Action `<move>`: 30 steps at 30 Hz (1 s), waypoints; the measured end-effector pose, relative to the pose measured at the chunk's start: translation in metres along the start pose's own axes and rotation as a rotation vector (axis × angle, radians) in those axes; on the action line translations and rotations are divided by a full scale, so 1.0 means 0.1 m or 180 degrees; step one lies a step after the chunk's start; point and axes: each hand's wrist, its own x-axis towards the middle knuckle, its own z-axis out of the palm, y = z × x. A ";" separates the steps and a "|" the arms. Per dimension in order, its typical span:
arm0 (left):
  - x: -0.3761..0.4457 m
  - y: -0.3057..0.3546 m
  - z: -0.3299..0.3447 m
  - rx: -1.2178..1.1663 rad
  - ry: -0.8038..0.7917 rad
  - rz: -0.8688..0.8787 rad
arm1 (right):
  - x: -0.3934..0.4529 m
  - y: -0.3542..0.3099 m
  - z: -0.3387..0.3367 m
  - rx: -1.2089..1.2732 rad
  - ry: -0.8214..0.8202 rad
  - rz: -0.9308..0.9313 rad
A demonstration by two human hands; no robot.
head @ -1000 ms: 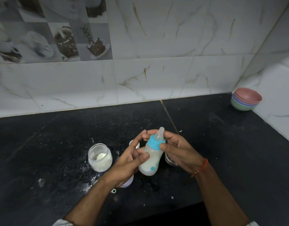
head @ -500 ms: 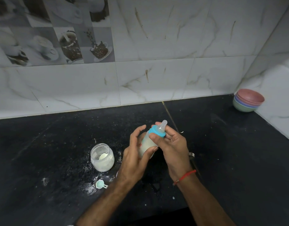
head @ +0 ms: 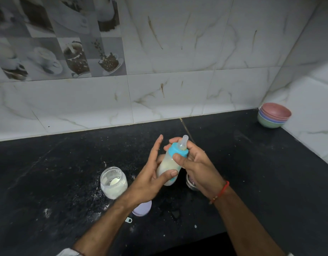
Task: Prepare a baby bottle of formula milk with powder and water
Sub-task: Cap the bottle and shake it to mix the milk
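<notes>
Bottle [head: 168, 163] being rolled between palms, likely mixing: left hand [head: 150, 174] flat, thumb across body; right hand [head: 194, 163] loosely curled, thumb at cap.
</notes>
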 end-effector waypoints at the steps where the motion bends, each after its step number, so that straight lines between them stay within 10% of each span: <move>1: 0.00 0.00 0.03 0.0085 0.0085 0.0017 | 0.01 0.04 0.04 0.0085 0.0180 -0.0068; 13: -0.05 0.02 0.28 0.0904 0.0475 0.0491 | 0.01 0.25 0.57 -0.0678 0.2301 -0.0664; 20: 0.08 0.01 -0.19 -0.0421 0.0020 -0.0302 | -0.07 0.09 0.20 0.0483 0.0628 0.0044; 30: -0.05 0.09 -0.27 -0.1707 -0.0403 -0.0756 | -0.05 -0.01 0.29 0.0270 0.0437 0.0128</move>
